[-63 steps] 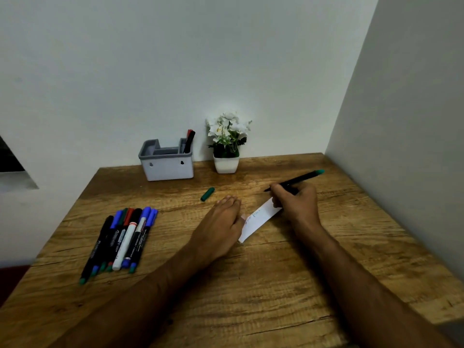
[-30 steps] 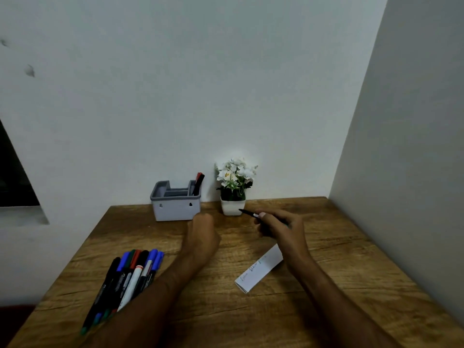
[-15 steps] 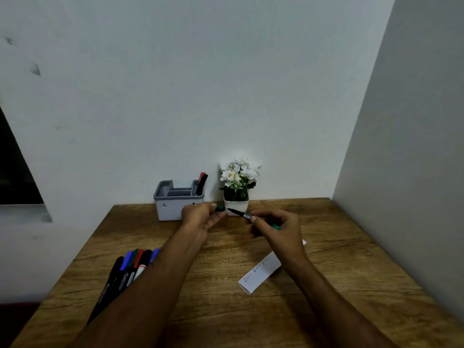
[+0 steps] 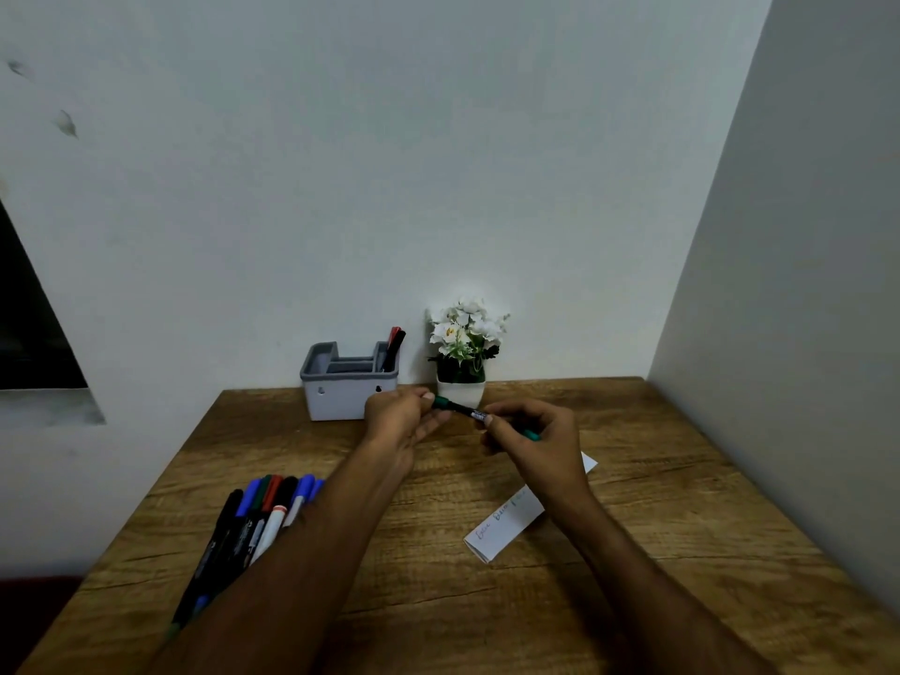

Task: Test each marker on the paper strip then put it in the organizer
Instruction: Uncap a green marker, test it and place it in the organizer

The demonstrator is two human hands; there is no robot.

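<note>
Two forearms reach in from the near edge over the wooden worktop (image 4: 633, 601). To the left of them, partly hidden by the left forearm, a bunch of markers (image 4: 253, 518) lies side by side on the wood, with blue, green, red and black caps and one white barrel among the dark ones. To the right, under the right wrist, the paper strip (image 4: 506, 526) lies flat and slanted, with short scribbles along it; its far corner shows beyond the right hand.

Farther out, both hands meet above the worktop on one green marker (image 4: 460, 409). The right hand (image 4: 531, 438) grips the dark barrel in curled fingers, the green tail end poking out past them. The left hand (image 4: 404, 421) pinches the green cap at the other end between thumb and fingertips. The cap sits on the marker's end.

Beyond the hands, against the wall, stands the grey organizer (image 4: 341, 392), with a red and a dark marker upright in its right compartment. Just to its right is a small white pot of white flowers (image 4: 462, 353).
</note>
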